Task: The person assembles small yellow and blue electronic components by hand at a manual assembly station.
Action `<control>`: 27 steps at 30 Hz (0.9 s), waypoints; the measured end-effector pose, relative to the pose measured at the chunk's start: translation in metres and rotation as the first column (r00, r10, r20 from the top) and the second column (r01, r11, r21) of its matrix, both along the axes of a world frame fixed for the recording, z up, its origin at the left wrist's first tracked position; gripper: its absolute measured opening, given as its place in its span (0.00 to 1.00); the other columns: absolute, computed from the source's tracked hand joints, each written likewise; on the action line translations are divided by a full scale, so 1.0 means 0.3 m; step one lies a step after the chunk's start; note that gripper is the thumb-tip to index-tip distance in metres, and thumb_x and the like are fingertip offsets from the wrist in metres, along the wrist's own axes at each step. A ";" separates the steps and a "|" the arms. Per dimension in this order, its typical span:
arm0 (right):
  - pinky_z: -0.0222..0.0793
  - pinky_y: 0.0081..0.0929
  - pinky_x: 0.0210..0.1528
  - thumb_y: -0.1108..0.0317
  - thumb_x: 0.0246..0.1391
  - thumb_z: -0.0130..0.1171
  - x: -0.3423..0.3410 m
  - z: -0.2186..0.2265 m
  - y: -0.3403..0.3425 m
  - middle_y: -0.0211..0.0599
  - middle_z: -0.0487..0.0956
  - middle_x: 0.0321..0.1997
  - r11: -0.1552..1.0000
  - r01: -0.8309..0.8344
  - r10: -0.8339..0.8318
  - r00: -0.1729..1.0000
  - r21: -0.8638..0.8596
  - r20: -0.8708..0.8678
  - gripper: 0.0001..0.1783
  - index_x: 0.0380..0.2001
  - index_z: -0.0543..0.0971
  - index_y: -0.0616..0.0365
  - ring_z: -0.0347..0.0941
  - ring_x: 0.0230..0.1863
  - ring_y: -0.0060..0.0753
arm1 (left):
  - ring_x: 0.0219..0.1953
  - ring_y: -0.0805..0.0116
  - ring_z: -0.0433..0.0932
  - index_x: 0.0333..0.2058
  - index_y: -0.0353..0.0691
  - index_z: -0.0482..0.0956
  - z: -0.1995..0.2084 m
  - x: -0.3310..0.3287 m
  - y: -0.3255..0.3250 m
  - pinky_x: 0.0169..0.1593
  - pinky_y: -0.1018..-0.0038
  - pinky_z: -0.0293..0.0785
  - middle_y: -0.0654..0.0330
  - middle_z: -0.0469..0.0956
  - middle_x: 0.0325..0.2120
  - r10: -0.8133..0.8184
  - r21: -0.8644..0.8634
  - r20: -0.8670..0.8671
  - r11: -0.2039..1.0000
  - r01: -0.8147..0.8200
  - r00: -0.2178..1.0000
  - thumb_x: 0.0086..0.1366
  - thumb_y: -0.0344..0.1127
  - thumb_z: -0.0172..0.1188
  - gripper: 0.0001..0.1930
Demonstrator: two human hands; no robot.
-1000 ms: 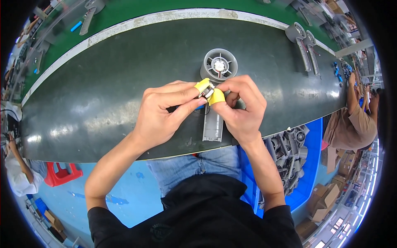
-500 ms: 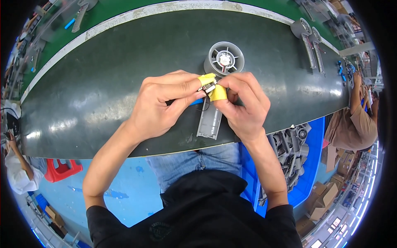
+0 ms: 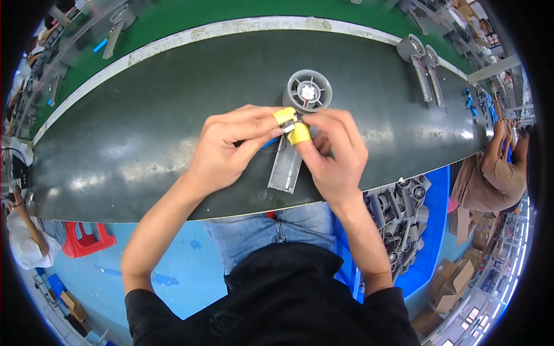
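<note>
In a pinch, my left hand (image 3: 222, 147) holds a small circuit board (image 3: 289, 126) with a white part on it. Yellow wrapping covers my left index fingertip and my right thumb. My right hand (image 3: 339, 155) has its thumb and index finger closed at the board's right side; what sits between them is too small to make out. Beneath both hands lies a grey fan housing (image 3: 290, 92) with a round spoked head and a long open handle (image 3: 284, 173). A blue cylinder (image 3: 269, 143) and a thin black wire show partly below my left fingers.
Two more grey fan housings (image 3: 424, 75) rest at the far right of the dark table (image 3: 144, 115). A blue bin (image 3: 440, 225) full of grey housings stands by my right arm. A red stool (image 3: 89, 239) is at the left; a co-worker (image 3: 485, 179) sits at the right.
The fan housing appears slightly lower and further left in view, along with the table. My right hand has shifted a little left; both hands remain at the circuit board.
</note>
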State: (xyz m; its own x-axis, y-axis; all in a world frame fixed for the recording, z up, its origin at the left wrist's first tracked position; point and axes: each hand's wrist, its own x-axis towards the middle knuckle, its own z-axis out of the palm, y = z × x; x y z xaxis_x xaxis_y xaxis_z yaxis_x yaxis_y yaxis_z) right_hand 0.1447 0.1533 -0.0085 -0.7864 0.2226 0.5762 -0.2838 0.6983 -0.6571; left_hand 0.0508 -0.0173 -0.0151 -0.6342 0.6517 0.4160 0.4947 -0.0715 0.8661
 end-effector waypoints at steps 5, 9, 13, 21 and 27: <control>0.64 0.12 0.21 0.81 0.48 0.65 0.086 0.051 -0.060 0.34 0.78 0.39 0.801 0.242 0.061 0.877 -0.548 0.477 0.31 0.57 0.68 0.60 0.70 0.21 0.13 | 0.39 0.65 0.82 0.44 0.29 0.82 0.011 0.017 0.007 0.42 0.75 0.78 0.51 0.82 0.43 0.070 0.020 0.213 0.997 -0.076 0.975 0.62 0.21 0.61 0.12; 0.63 0.13 0.18 0.79 0.54 0.60 -0.043 0.086 -0.007 0.34 0.77 0.37 0.727 0.150 0.196 0.890 -0.670 0.412 0.34 0.63 0.60 0.61 0.70 0.21 0.14 | 0.32 0.73 0.81 0.53 0.30 0.76 0.051 -0.071 0.049 0.36 0.78 0.77 0.56 0.81 0.38 0.019 0.070 0.684 0.993 -0.091 0.729 0.71 0.33 0.54 0.16; 0.65 0.20 0.19 0.73 0.56 0.58 -0.409 0.076 0.090 0.35 0.78 0.34 0.896 0.001 0.190 0.903 -0.444 0.385 0.28 0.60 0.66 0.65 0.71 0.19 0.18 | 0.28 0.78 0.76 0.48 0.32 0.76 0.102 -0.355 0.111 0.33 0.80 0.74 0.59 0.80 0.34 0.235 -0.049 0.567 0.966 -0.252 0.790 0.72 0.35 0.52 0.13; 0.74 0.38 0.47 0.69 0.52 0.61 -1.022 -0.040 0.168 0.48 0.84 0.37 0.993 -0.008 0.029 0.984 -0.114 0.178 0.22 0.50 0.77 0.64 0.81 0.42 0.48 | 0.34 0.75 0.79 0.51 0.31 0.78 0.016 -0.909 0.177 0.39 0.78 0.75 0.60 0.81 0.36 0.426 -0.079 0.193 0.905 -0.418 0.884 0.71 0.33 0.53 0.14; 0.73 0.39 0.40 0.64 0.54 0.59 -0.896 -0.009 0.339 0.45 0.84 0.35 0.997 0.037 -0.043 0.995 0.063 0.093 0.21 0.49 0.78 0.64 0.80 0.34 0.46 | 0.41 0.60 0.83 0.44 0.34 0.82 -0.024 -0.915 0.204 0.47 0.70 0.74 0.50 0.84 0.36 0.651 -0.218 -0.357 0.640 -0.737 0.670 0.65 0.37 0.57 0.15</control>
State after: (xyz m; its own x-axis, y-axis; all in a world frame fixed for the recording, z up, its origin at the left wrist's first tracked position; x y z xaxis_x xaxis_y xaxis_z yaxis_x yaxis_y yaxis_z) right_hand -0.1240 0.2549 -0.0113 -0.8291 0.2220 0.5131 -0.1933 0.7473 -0.6357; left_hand -0.2236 0.0439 -0.0223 -0.8694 0.1747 0.4622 0.4593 0.6307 0.6255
